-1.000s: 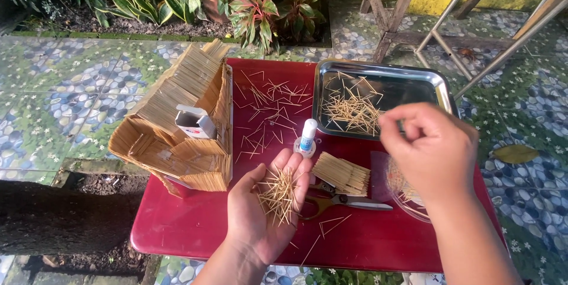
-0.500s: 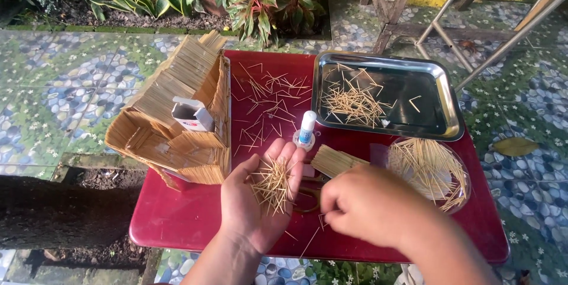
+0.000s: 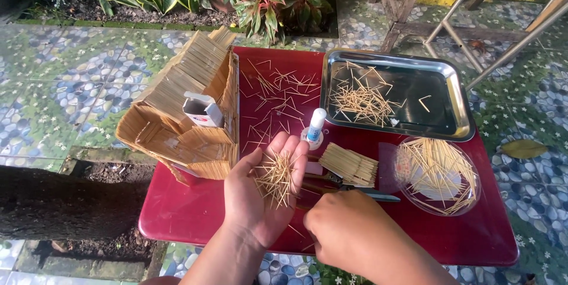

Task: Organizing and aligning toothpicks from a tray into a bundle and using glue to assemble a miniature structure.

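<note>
Since half a second ago the right hand [image 3: 355,232] has dropped lower, knuckles up, its grip hidden. The left hand [image 3: 263,193] lies open, a small heap of pale wooden toothpicks [image 3: 276,177] on its palm, above the red table's [image 3: 189,214] near edge. Scissors [image 3: 355,190] and a flat toothpick panel [image 3: 349,165] crowd just beyond

The right hand [image 3: 355,232] has come down from over the tray [image 3: 455,92] at two o'clock. It now sits at six o'clock, beside the left hand [image 3: 260,196].
</note>
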